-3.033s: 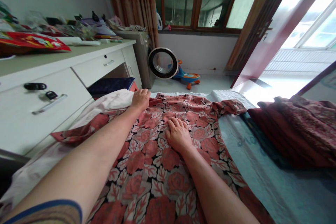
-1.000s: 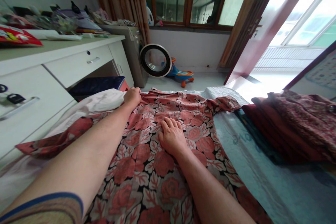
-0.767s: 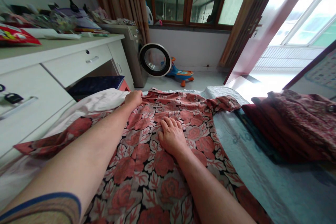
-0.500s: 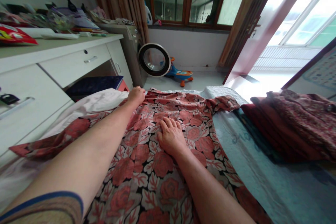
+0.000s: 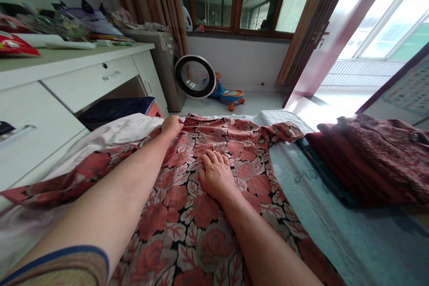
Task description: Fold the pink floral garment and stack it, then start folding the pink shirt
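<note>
A rose-patterned garment (image 5: pixel 204 210) with sleeves lies spread over the bed, its collar end away from me. At its far left shoulder, my left hand (image 5: pixel 172 126) is closed on the cloth edge. My right hand (image 5: pixel 217 173) rests flat on the middle of the garment, fingers slightly spread. One sleeve (image 5: pixel 286 132) stretches out to the right; the other (image 5: pixel 83 172) trails to the left, partly behind my left forearm. Pale cloth (image 5: pixel 114 136) lies under the left side.
Folded clothes (image 5: pixel 372 161) are stacked at the right on the light blue bed cover (image 5: pixel 311 187). To the left stands a white desk (image 5: pixel 87 76) with cluttered top. Beyond the bed are a washing machine with its round door (image 5: pixel 195 76) swung open and a blue ride-on toy (image 5: pixel 228 93).
The view has shifted slightly, so most things sit a little further left. Both hands keep their places on the garment.
</note>
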`<state>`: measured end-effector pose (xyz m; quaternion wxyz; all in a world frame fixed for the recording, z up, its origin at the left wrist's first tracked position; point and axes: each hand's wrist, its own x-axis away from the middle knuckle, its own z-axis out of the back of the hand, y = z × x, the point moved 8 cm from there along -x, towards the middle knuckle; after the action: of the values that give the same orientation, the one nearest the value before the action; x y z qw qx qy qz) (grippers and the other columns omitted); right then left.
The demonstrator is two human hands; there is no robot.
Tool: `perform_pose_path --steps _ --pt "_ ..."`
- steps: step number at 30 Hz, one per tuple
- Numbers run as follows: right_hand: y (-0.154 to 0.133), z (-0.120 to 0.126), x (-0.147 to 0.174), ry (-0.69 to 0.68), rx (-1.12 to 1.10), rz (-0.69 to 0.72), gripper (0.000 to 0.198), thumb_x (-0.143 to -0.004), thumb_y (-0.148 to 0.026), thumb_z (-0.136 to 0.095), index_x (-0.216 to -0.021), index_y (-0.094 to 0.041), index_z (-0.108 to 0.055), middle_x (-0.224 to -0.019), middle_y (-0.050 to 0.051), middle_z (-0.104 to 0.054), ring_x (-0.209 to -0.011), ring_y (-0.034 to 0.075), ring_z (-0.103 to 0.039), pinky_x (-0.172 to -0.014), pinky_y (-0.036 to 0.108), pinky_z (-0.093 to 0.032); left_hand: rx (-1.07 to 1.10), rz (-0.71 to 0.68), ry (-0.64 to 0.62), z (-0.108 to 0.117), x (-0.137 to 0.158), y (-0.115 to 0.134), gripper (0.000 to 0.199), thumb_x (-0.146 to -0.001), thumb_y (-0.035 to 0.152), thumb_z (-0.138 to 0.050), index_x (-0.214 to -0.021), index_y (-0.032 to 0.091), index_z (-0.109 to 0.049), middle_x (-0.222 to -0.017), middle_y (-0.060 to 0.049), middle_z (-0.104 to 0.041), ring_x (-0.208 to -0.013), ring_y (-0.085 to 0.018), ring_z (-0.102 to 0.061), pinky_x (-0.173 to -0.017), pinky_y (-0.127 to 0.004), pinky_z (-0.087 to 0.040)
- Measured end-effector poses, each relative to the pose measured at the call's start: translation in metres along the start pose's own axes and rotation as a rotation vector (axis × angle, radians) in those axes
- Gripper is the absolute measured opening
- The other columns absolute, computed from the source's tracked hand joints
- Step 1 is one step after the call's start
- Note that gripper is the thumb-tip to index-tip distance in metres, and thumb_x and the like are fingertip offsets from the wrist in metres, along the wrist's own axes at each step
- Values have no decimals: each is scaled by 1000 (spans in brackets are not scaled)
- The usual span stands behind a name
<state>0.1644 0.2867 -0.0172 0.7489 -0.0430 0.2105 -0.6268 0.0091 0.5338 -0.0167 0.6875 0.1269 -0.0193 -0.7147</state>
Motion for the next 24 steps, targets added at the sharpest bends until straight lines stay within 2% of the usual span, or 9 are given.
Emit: perform_pose_path --steps 7,9,13,15,18,24 --pt "1 -1 -1 -6 -3 -9 36 -93 -34 -51 -127 -24 -58 -143 6 -54 -131 25 -43 -112 44 -30 158 47 132 17 4 -1 20 -81 23 -58 -94 23 -74 -99 -7 -76 -96 -26 -70 -82 -33 -52" --pt "1 -2 -1 -13 4 -11 36 -93 -34 -51 -128 -24 -58 -143 6 -53 -131 25 -42 -112 45 -30 276 100 104 14 2 -2 20 -81 22 -59 -96 22 -72 -92 -7 -76 -86 -25 -71 -78 -34 -53" --pt "1 -1 -1 -13 1 -9 37 -93 -34 -51 -128 -24 -57 -144 6 -53 -131 25 -42 -112 45 -29 520 253 -4 -3 -3 -4 31 -85 18 -54 -114 21 -64 -81 -5 -75 -63 -19 -69 -66 -34 -54" --pt "0 0 -1 -8 -5 -7 37 -93 -34 -51 -128 -24 -58 -144 6 -53 -131 25 -42 -112 44 -30 520 267 17 -6 -6 -3 30 -83 16 -54 -111 19 -64 -86 -6 -75 -69 -20 -69 -68 -33 -54" --pt "0 2 -1 3 -6 -8 35 -93 -33 -51 -126 -25 -58 -142 6 -54 -130 25 -43 -112 44 -30 469 249 82 -5 -9 -4 26 -82 16 -53 -104 18 -67 -101 -9 -74 -91 -24 -69 -80 -34 -53" --pt "0 1 -1 4 5 -10 31 -93 -33 -51 -122 -26 -60 -140 5 -56 -128 24 -45 -111 42 -30 412 82 61 -12 -6 6 31 -83 16 -49 -108 19 -67 -112 -7 -72 -105 -22 -65 -95 -31 -49"
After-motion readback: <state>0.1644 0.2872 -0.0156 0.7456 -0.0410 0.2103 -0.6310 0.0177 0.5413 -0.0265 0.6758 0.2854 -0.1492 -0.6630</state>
